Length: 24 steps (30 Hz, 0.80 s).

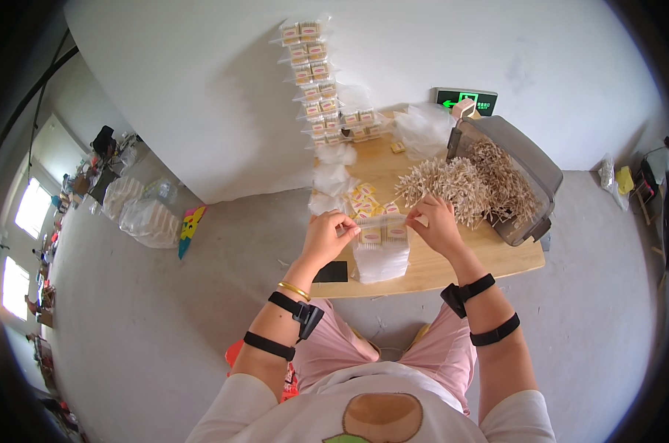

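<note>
My left hand (327, 240) and my right hand (438, 230) pinch the two upper corners of a clear plastic bag (383, 235), holding its edge stretched between them. Inside the bag are thin sticks and pale cards with a small printed label. Beneath it is a stack of white, flat plastic bags (381, 267) at the table's near edge. Small yellow-and-white cards (364, 199) lie loose just beyond my hands. To the right, a heap of thin pale sticks (441, 184) spills from a tipped grey plastic bin (537, 144).
Filled clear packs stand in a tall stack (316, 81) against the wall, with crumpled clear bags (423, 133) beside it. A green lit sign (486, 102) is behind the bin. A black flat piece (331, 272) lies on the wooden table (497, 258).
</note>
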{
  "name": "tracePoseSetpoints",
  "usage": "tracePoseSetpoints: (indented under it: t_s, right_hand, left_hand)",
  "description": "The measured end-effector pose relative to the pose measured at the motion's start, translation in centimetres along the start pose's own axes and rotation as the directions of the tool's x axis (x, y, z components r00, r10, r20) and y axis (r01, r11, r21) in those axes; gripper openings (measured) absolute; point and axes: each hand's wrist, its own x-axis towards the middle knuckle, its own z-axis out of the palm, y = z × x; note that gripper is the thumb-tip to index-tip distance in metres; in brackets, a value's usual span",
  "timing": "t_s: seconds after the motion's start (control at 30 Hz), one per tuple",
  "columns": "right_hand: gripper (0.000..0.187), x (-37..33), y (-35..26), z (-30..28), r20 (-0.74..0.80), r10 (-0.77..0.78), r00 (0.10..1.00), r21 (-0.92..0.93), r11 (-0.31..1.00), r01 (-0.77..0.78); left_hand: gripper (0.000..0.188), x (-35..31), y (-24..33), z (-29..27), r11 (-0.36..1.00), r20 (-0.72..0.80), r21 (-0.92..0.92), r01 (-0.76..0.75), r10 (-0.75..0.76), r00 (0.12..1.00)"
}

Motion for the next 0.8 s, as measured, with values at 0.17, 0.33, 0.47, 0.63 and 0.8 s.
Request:
tracePoseSetpoints:
  t_s: [0.17, 0.33, 0.47, 0.63, 0.8]
  right_hand:
    - [0.021, -0.4, 2.4, 0.9, 0.185, 0.292, 0.938, 0.352, 0.872, -0.341]
    - [0.023, -1.5, 3.3, 3.3, 0.38, 0.487, 0.786, 0.532, 0.58, -0.617]
    - [0.021, -1.8, 3.3, 5.4, 0.604, 0.516, 0.607, 0.632, 0.154, -0.759]
    - [0.022, -2.7, 3.9, 7.1, 0.655, 0.47, 0.592, 0.674, -0.009, -0.738]
    - [0.023, -3.4, 3.5, 7.6, 0.662, 0.506, 0.553, 0.671, -0.073, -0.737]
  left_hand:
    - [0.021, 0.2, -0.9, 0.5, 0.968, 0.071, -0.115, 0.225, -0.218, 0.973]
    - [0.031, -0.4, -3.0, 1.8, 0.862, 0.159, -0.36, 0.358, -0.321, 0.934]
    - [0.035, -0.9, -3.8, 3.3, 0.74, 0.223, -0.447, 0.503, -0.453, 0.863]
    - [0.038, -1.2, -5.3, 5.2, 0.63, 0.273, -0.501, 0.594, -0.536, 0.799]
    - [0.04, -2.1, -4.8, 6.0, 0.61, 0.217, -0.545, 0.575, -0.56, 0.8]
